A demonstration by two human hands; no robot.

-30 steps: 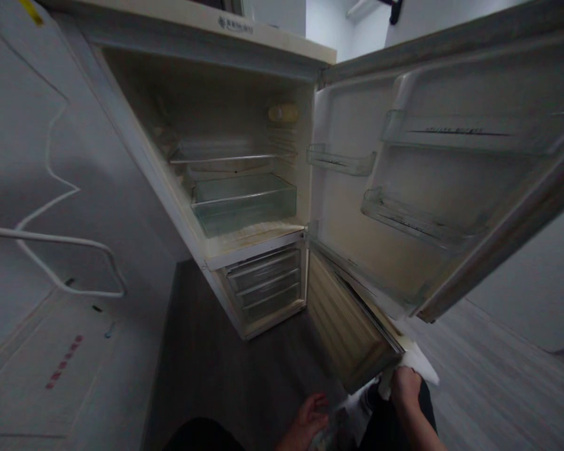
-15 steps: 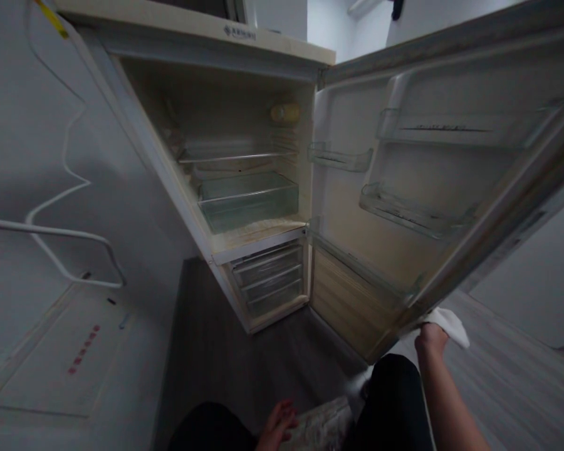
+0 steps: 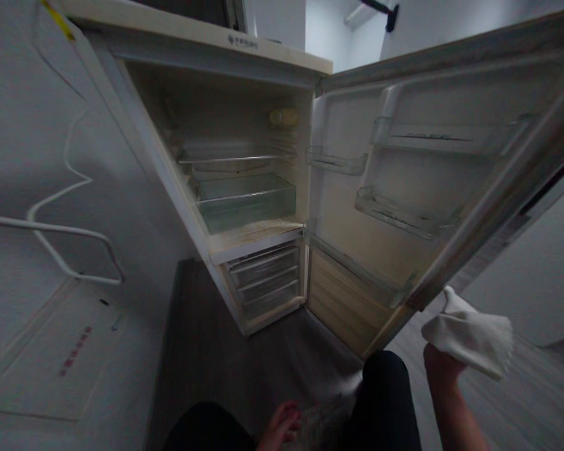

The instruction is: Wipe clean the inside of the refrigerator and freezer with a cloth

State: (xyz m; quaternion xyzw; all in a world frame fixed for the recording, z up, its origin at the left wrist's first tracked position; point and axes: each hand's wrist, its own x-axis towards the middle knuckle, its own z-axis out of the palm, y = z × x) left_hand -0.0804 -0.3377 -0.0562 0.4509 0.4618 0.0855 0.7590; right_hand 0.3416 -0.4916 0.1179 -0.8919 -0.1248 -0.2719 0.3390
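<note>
A white cloth is in my right hand, just beyond the lower outer edge of the upper fridge door. The cloth hides most of those fingers. My left hand rests low between my knees, empty, its fingers loosely bent and apart. In front of me stands a refrigerator with both doors swung out to the right. Its upper compartment holds a glass shelf and a clear crisper drawer. Below, the freezer drawers show, and the lower door has a yellowed inner panel.
Clear door bins line the upper door. To the left, a white bent metal bar juts out near a white panel with red lettering. A pale cable hangs down the wall. The floor is dark grey wood.
My right hand has drawn away from the door's lower edge, and the cloth now shows more fully, raised above it. The view has shifted slightly. My left hand stays about where it was.
</note>
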